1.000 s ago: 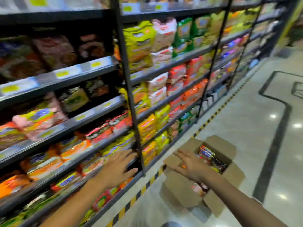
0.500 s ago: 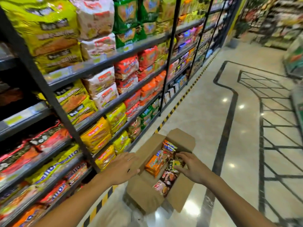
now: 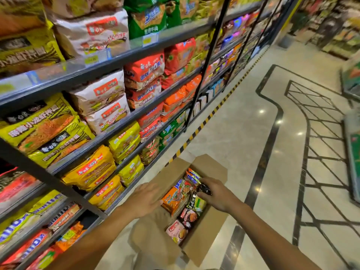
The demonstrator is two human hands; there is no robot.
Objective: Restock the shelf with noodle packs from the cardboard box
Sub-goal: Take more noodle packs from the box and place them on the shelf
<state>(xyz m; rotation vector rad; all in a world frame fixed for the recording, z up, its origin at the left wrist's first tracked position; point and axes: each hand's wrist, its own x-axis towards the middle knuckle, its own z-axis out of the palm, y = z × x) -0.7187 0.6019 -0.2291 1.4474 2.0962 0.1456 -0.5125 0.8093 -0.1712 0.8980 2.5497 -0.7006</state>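
An open cardboard box (image 3: 210, 168) stands on the floor beside the shelf (image 3: 101, 65), holding several noodle packs. An orange pack (image 3: 175, 197) lies at its left side and a pink pack (image 3: 176, 230) at the near end. My left hand (image 3: 145, 199) rests flat on the box's left flap, fingers apart, touching the orange pack's edge. My right hand (image 3: 216, 193) reaches into the box with its fingers closed on a small black pack (image 3: 204, 189). The shelf on the left is filled with yellow, white, red and orange noodle multipacks.
A yellow-and-black striped strip (image 3: 212, 112) runs along the shelf's foot. The glossy tiled aisle floor (image 3: 243, 133) stretches ahead with dark inlaid lines. A green display (image 3: 354, 149) stands at the right edge, and more shelves stand far back right.
The view swung right and down toward the box. My left hand left the shelf and settled on the box flap. My right hand moved into the box and closed on a black pack.
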